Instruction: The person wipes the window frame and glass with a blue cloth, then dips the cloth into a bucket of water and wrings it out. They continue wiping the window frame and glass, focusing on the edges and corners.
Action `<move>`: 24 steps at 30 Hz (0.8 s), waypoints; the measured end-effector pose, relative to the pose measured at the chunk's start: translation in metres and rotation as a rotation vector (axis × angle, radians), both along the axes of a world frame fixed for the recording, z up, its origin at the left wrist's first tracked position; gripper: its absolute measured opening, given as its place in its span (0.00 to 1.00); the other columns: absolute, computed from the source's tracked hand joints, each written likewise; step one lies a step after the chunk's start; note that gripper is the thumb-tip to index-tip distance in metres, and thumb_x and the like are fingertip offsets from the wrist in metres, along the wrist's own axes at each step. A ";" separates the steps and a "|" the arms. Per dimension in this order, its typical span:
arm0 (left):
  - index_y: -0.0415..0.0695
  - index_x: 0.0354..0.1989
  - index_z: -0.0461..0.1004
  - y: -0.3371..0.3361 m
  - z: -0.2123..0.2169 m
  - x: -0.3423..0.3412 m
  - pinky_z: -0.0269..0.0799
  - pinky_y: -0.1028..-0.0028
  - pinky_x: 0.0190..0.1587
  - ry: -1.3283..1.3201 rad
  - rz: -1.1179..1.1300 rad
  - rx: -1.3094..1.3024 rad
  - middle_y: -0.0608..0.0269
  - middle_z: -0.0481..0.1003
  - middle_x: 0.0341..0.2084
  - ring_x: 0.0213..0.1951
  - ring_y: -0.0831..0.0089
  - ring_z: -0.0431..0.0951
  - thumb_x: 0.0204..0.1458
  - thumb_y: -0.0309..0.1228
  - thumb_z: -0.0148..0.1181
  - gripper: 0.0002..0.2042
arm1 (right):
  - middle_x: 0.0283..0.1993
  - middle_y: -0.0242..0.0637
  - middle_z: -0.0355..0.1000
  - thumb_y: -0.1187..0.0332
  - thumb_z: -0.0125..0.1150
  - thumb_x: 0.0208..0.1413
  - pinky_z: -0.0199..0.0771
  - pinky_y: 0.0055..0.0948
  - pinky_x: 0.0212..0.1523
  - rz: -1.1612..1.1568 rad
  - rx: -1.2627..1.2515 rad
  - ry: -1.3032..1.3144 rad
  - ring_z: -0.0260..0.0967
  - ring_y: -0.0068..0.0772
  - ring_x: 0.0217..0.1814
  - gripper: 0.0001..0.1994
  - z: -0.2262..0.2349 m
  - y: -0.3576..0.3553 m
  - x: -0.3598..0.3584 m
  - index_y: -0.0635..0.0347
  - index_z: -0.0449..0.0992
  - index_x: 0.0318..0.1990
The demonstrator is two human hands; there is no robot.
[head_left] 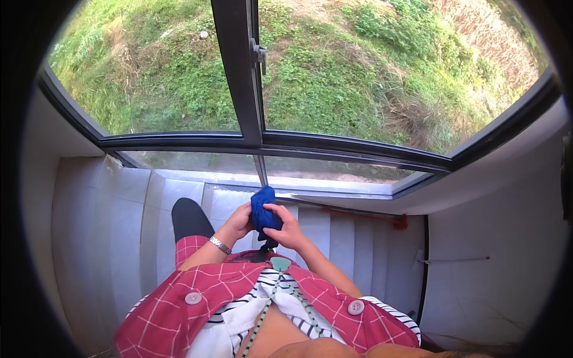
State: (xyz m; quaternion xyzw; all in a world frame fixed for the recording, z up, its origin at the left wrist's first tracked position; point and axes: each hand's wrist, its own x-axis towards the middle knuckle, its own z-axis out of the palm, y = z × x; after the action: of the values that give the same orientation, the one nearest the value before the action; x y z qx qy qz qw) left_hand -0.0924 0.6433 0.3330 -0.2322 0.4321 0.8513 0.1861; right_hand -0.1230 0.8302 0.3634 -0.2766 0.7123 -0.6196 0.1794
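Note:
A bunched dark-blue cloth (263,210) is held between my two hands in front of my waist. My left hand (240,221) closes on its left side, with a metal watch or bracelet (220,244) on that wrist. From the right, my right hand (289,229) grips the cloth, its thumb and forefinger pressed against the folds. Below the cloth hangs a small dark piece (268,244); whether it belongs to the cloth I cannot tell.
A dark-framed window (253,138) with a handle (258,55) rises ahead, greenery outside. Pale tiled stairs (128,209) lie left, and more steps (358,244) descend right. A reddish broom-like head (400,222) lies by the right wall. My dark shoe (190,218) rests on the floor.

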 end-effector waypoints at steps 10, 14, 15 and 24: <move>0.40 0.44 0.73 0.000 0.011 -0.010 0.73 0.78 0.38 0.163 0.101 -0.396 0.66 0.76 0.33 0.33 0.80 0.75 0.60 0.30 0.49 0.10 | 0.50 0.44 0.68 0.74 0.62 0.37 0.62 0.34 0.59 -0.054 -0.059 -0.038 0.65 0.41 0.55 0.34 -0.001 0.004 -0.003 0.56 0.63 0.58; 0.36 0.43 0.75 0.001 0.023 -0.028 0.70 0.80 0.39 0.325 0.059 -0.508 0.65 0.77 0.34 0.34 0.81 0.74 0.58 0.28 0.53 0.10 | 0.45 0.37 0.69 0.70 0.65 0.46 0.64 0.33 0.55 -0.058 -0.247 -0.338 0.67 0.28 0.49 0.38 -0.020 0.009 -0.022 0.64 0.53 0.65; 0.35 0.43 0.75 0.002 0.027 -0.033 0.71 0.80 0.39 0.358 0.053 -0.541 0.65 0.77 0.34 0.34 0.81 0.74 0.57 0.28 0.54 0.10 | 0.39 0.35 0.71 0.70 0.65 0.47 0.68 0.31 0.48 -0.150 -0.238 -0.425 0.69 0.27 0.44 0.37 -0.022 0.007 -0.027 0.67 0.53 0.64; 0.35 0.41 0.75 -0.031 0.057 -0.100 0.71 0.81 0.40 0.554 0.060 -0.467 0.67 0.77 0.33 0.35 0.82 0.73 0.59 0.29 0.54 0.10 | 0.23 0.32 0.71 0.71 0.55 0.56 0.68 0.25 0.27 -0.191 0.291 -0.305 0.66 0.18 0.25 0.07 -0.040 0.012 -0.057 0.66 0.77 0.34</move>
State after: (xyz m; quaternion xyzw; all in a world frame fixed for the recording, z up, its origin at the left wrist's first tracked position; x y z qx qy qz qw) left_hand -0.1920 0.6126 0.3903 -0.0414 0.6419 0.7654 -0.0213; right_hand -0.1798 0.8419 0.3233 -0.0823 0.7818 -0.5591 0.2634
